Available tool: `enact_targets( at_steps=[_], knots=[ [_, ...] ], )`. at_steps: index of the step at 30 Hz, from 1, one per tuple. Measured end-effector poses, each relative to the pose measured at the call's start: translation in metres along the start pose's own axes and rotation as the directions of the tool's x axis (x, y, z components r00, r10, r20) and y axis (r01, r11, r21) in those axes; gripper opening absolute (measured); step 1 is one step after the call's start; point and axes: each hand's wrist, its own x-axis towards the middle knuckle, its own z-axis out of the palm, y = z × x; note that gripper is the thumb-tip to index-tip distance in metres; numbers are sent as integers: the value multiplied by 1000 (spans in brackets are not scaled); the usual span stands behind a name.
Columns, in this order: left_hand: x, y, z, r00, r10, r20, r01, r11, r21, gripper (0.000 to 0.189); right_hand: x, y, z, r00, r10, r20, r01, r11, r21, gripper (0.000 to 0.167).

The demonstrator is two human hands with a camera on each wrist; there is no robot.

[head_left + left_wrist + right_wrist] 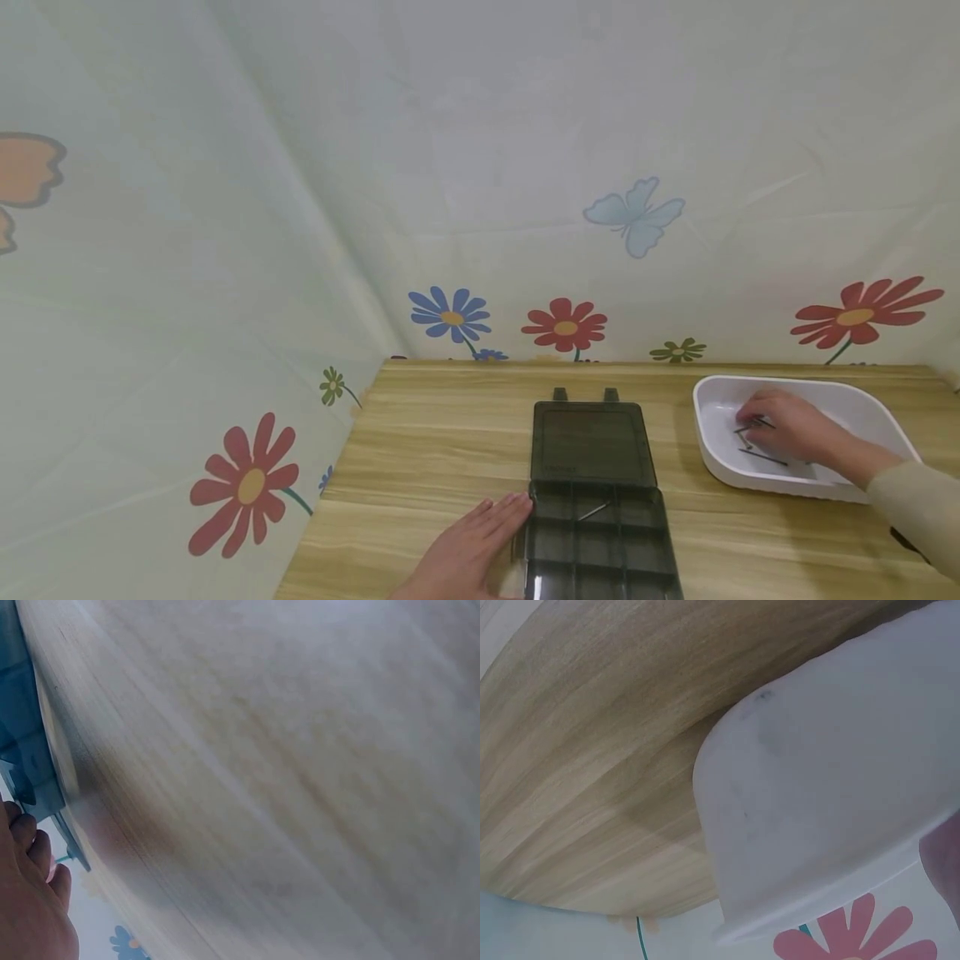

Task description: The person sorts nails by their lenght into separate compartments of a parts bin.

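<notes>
A dark, see-through compartment box (597, 527) lies with its lid (592, 446) folded back, away from me. One thin metal screw or nail (593, 511) rests in a top-row compartment. My left hand (474, 546) touches the box's left side with straight fingers, also seen at the edge of the left wrist view. On the right, my right hand (787, 427) reaches into a white tray (847, 389), fingers bent down among several thin screws or nails (763, 457). Whether its fingertips pinch one is hidden. The right wrist view mostly shows the tray's outer wall (825, 772).
The box and tray stand on a wood-grain table (435, 433), with a gap of table between them. A pale curtain (495, 167) with printed flowers and butterflies hangs behind the table and along its left side.
</notes>
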Motion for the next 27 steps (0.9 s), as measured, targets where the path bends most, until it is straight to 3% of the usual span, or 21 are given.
enact_targets(
  at_steps=[7, 17, 27],
  knots=[
    [0, 0, 0, 1000, -4, 27, 4, 1000, -28, 120, 2, 1, 5, 1000, -28, -8, 28, 1000, -12, 16],
    [-2, 2, 2, 1000, -16, 20, 17, 999, -39, 113, 5, 0, 5, 998, 43, 51, -43, 999, 1, 12],
    [-1, 3, -1, 999, -34, 8, 35, 995, -96, 109, 6, -1, 8, 999, 8, 45, -6, 999, -49, 19]
  ],
)
